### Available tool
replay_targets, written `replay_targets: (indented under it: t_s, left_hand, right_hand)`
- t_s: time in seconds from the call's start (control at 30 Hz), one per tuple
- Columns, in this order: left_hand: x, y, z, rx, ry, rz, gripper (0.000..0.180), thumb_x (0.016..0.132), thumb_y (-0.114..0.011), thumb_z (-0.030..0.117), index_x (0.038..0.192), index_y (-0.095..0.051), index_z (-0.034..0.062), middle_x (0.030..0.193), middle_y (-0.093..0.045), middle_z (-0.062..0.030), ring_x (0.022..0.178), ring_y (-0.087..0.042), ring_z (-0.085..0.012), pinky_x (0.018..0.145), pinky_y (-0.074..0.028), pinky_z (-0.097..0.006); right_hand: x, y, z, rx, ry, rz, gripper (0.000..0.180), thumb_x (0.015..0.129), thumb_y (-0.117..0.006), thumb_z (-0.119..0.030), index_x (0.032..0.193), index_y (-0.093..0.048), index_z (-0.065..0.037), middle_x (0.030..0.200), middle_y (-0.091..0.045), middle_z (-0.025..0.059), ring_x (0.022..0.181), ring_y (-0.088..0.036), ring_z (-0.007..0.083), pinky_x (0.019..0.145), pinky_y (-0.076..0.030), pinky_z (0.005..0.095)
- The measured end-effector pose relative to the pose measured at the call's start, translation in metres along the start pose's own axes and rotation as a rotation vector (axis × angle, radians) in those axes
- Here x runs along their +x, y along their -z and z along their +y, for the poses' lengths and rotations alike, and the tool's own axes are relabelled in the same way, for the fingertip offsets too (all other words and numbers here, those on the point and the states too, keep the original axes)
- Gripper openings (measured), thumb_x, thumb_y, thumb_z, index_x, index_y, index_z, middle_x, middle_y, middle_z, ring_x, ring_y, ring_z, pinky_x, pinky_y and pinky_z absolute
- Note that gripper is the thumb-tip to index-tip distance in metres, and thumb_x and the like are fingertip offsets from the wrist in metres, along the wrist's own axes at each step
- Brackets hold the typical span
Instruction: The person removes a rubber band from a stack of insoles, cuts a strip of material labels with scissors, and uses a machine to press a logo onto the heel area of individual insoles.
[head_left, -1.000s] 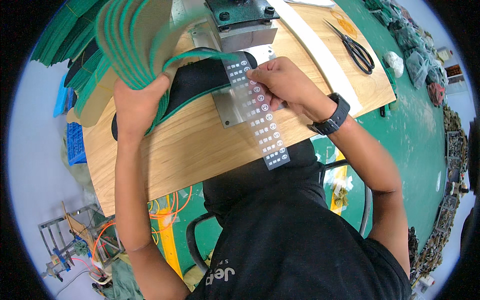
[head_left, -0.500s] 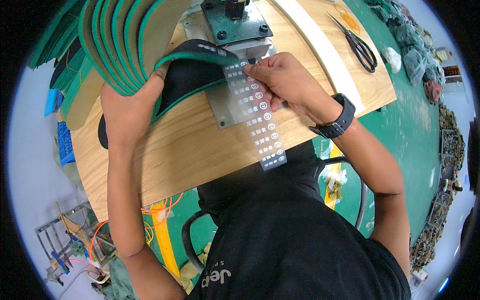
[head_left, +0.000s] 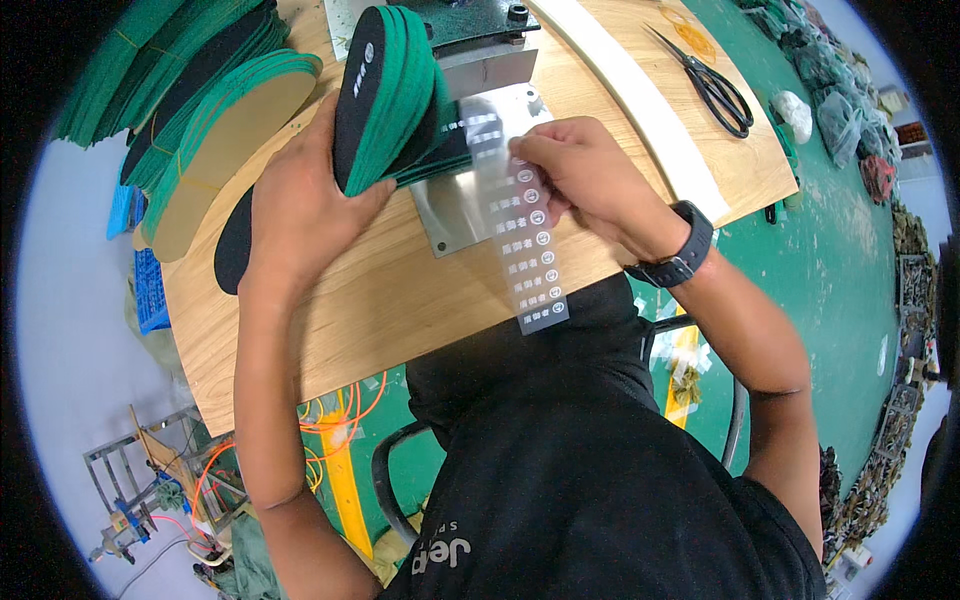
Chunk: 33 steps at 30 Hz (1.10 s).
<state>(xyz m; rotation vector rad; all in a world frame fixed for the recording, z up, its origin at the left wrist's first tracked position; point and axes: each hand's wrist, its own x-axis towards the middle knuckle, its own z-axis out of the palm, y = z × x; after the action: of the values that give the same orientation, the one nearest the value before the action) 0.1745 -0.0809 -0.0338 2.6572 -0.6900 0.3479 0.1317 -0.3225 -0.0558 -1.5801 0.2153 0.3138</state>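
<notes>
Left hand (head_left: 305, 210) fingers close round a bundle of green insoles (head_left: 405, 95) above the wooden table (head_left: 350, 335), while the right hand (head_left: 585, 175) pinches a clear strip (head_left: 530, 245) bearing rows of white marks. At far left, banded stacks (head_left: 230, 120) of similar insoles lie close by that bundle. Half a second ago the bundle was fanned out with beige faces showing; now it is drawn together and tilted up, its front insole turning a black face with a white mark outward. To my eye, a marked piece is being gathered back with the others, and the work sits between pieces. Left of the left wrist, a black rounded end (head_left: 233, 245) pokes out; the hand hides whether it belongs to the dark insole (head_left: 450, 148) lying farther right over the metal plate (head_left: 455, 215). The strip's far end is blurred over there, so I can't tell whether it touches; its near end hangs past the table edge. Most right-hand fingers are hidden behind the thumb and strip. Beyond, the black machine (head_left: 470, 25) is cut off by the view's top. Rightmost are a white curved bar (head_left: 640, 105) and black scissors (head_left: 715, 95).
</notes>
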Motion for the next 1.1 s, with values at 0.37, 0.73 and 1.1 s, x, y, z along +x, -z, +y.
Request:
replay_targets:
  t_s: [0.37,0.73,1.1]
  left_hand:
    - [-0.006,0.015,-0.014,-0.507,0.272,0.236,0.020,0.072,-0.067,0.014,0.084,-0.063,-0.0009,0.071,-0.062,-0.0035,0.066,-0.054,-0.0086,0.064,-0.046,-0.027]
    - [-0.007,0.016,-0.021,-0.470,0.330,0.197,0.028,0.073,-0.067,0.012,0.097,-0.065,-0.0019,0.088,-0.067,-0.0072,0.080,-0.060,-0.0142,0.077,-0.048,-0.030]
    - [-0.004,0.013,-0.002,-0.508,0.333,0.288,0.025,0.070,-0.072,0.015,0.087,-0.063,-0.0012,0.076,-0.065,-0.0041,0.069,-0.056,-0.0080,0.067,-0.048,-0.026]
  right_hand:
    - [0.003,-0.001,-0.013,-0.168,-0.069,-0.086,0.030,0.093,-0.055,-0.020,0.071,-0.060,0.000,0.055,-0.059,0.0055,0.041,-0.057,0.0098,0.034,-0.043,0.0177]
    - [0.011,-0.007,-0.022,-0.253,-0.142,-0.123,0.033,0.093,-0.056,-0.021,0.068,-0.058,0.000,0.053,-0.059,0.0074,0.041,-0.061,0.0142,0.031,-0.043,0.0180]
    - [0.009,-0.010,-0.020,-0.250,-0.169,-0.098,0.033,0.094,-0.054,-0.023,0.071,-0.059,0.000,0.053,-0.059,0.0073,0.041,-0.060,0.0135,0.032,-0.043,0.0179]
